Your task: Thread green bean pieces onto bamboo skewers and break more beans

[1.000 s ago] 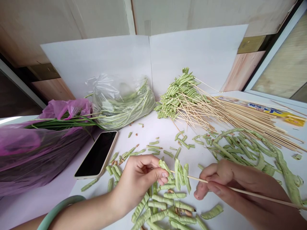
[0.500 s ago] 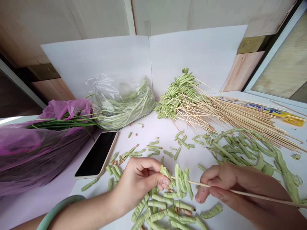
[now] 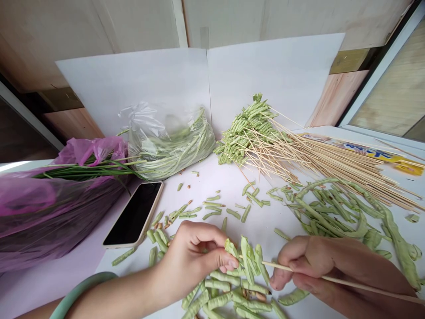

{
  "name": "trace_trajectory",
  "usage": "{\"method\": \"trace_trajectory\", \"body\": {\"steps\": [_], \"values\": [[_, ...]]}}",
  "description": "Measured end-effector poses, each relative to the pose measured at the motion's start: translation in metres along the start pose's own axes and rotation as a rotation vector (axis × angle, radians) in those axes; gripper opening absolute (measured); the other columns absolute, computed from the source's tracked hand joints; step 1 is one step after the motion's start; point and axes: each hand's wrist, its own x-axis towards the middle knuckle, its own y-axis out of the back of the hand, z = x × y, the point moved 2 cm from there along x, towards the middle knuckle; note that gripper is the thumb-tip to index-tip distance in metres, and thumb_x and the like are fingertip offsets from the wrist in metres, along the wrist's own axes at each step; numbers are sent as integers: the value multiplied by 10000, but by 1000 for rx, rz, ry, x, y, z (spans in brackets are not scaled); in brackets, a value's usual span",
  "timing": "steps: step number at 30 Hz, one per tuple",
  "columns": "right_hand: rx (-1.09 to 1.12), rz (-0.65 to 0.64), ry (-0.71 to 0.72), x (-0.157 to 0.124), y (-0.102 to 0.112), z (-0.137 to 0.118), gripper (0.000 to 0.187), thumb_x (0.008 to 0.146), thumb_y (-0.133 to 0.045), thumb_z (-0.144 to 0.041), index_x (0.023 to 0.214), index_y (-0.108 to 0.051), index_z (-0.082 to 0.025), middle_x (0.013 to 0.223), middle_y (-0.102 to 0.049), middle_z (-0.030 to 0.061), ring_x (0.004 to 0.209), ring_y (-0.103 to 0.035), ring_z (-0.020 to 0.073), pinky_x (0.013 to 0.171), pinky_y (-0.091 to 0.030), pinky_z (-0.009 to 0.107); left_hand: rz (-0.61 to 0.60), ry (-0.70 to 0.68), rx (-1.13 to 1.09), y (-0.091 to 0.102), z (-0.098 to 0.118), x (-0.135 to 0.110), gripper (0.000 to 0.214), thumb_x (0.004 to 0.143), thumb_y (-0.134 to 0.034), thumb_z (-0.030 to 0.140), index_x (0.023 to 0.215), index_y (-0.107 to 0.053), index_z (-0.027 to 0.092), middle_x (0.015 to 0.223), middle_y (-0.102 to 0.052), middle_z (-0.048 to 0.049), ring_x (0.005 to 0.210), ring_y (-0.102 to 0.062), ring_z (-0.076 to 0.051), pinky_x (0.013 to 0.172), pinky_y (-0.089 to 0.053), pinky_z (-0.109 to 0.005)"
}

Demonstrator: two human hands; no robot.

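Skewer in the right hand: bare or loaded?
Partly loaded: green bean pieces sit threaded on the skewer near the left hand; its length by the right hand is bare.

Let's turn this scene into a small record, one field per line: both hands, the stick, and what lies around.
Left hand: pinches a bean piece at the skewer's end; whether it is pierced is hard to tell
Right hand: grips the skewer
On the skewer: threaded pieces, between the hands
Below the hands: loose pieces
Left side: phone; pink bag with green stalks
Back: clear bag of long green strands; pile of loaded skewers
Right side: longer pods
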Motion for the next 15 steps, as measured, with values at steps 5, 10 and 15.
{"method": "trace_trajectory", "body": {"steps": [5, 10, 15], "values": [[18, -5, -90, 3, 0, -7, 300, 839, -585, -516, 632, -691, -326, 685, -708, -60, 591, -663, 160, 639, -538, 241, 3, 4, 42, 0, 0, 0, 310, 700, -804, 401, 606, -738, 114, 573, -673, -79, 534, -600, -134, 515, -494, -209], [143, -10, -65, 2, -4, -6, 246, 863, -574, -471, 689, -699, -349, 701, -712, -77, 590, -667, 147, 659, -535, 242, 9, -32, 133, 1, 1, -1, 354, 704, -790, 444, 588, -724, 116, 565, -667, -76, 543, -576, -151, 526, -468, -238], [217, -14, 16, 3, -7, -8, 187, 868, -593, -424, 716, -672, -349, 719, -724, -106, 612, -683, 123, 651, -525, 208, -12, -72, 145, -1, 7, -2, 287, 683, -818, 392, 598, -739, 130, 597, -696, -56, 565, -595, -160, 561, -483, -239]]}}
